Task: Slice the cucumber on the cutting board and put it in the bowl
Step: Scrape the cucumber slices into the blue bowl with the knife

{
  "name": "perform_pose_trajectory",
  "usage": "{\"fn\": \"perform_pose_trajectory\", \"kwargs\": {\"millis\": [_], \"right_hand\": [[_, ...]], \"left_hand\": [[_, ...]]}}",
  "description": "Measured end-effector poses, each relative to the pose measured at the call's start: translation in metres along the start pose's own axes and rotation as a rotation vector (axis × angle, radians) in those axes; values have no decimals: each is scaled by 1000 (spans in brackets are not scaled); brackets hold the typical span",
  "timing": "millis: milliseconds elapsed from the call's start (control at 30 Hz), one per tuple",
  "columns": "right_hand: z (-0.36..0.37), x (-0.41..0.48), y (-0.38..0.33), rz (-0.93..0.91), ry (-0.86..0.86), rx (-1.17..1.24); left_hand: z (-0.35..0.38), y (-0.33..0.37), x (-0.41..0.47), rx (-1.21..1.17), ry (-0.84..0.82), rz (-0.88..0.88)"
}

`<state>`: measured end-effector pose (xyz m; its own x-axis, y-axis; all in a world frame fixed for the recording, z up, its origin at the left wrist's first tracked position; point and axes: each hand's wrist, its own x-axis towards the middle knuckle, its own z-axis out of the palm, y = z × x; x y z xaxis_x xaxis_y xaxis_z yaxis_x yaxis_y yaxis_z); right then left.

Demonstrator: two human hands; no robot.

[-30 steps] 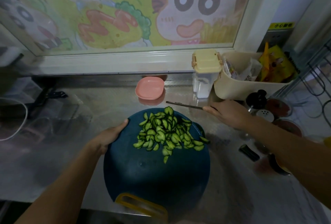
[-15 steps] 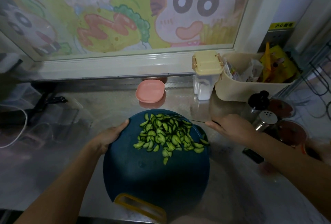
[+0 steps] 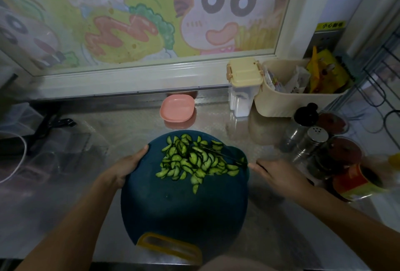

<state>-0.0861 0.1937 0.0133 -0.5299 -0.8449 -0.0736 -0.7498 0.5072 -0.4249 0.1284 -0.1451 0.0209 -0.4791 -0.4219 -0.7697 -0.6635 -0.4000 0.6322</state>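
A round dark teal cutting board [image 3: 184,210] with a yellow handle lies on the steel counter in front of me. A heap of thin green cucumber slices [image 3: 194,160] covers its far half. My left hand [image 3: 125,166] grips the board's left edge, thumb on top. My right hand [image 3: 279,175] is at the board's right edge and holds a knife [image 3: 225,154], whose thin blade lies across the right side of the slices; the handle is hidden in the hand. A shallow pink bowl [image 3: 177,108] stands behind the board near the wall.
A lidded cream container [image 3: 242,88] and a cream bin of packets [image 3: 298,93] stand at the back right. Shakers and jars [image 3: 313,140] crowd the right side, with a red-labelled can [image 3: 355,182] close to my right wrist. A cable and dark items lie left.
My right hand brought the knife down and toward me, from behind the board onto the right side of the slices. The left hand kept its hold on the board.
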Motion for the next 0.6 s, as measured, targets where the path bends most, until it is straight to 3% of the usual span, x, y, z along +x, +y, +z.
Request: {"fn": "perform_pose_trajectory", "kwargs": {"millis": [267, 600], "right_hand": [[8, -27, -8, 149, -71, 119], [17, -47, -17, 141, -120, 137]], "left_hand": [[-3, -20, -6, -66, -49, -16], [-9, -38, -6, -124, -35, -41]]}}
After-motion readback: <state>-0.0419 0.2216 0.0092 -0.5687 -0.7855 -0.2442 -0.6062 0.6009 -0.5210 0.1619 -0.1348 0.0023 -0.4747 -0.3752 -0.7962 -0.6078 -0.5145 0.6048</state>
